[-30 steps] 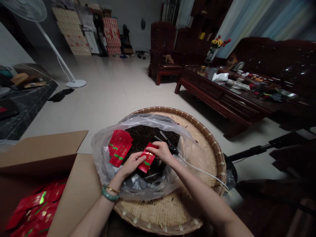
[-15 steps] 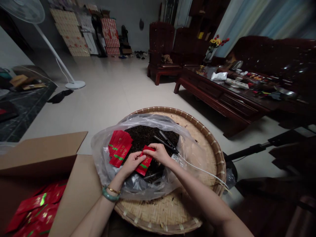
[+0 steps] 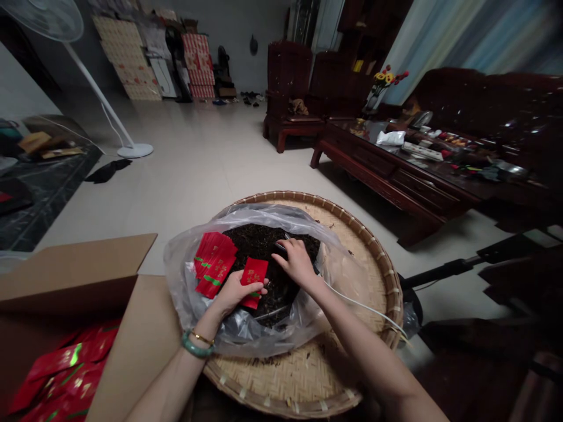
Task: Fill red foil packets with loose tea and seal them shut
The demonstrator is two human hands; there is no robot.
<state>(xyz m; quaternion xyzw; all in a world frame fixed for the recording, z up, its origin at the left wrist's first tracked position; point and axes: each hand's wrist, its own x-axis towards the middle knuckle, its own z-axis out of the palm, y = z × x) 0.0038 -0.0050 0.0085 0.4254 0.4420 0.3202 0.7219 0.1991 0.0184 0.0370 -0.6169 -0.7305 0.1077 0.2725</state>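
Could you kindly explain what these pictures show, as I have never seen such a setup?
There is no machine: these are a person's bare hands, seen by one head-worn camera looking forward and down. The left hand holds a red packet. The right hand is at a black tool, mostly hidden, so its grip is unclear. On the round bamboo tray lies an open plastic bag with dark loose leaves and fanned red packets.
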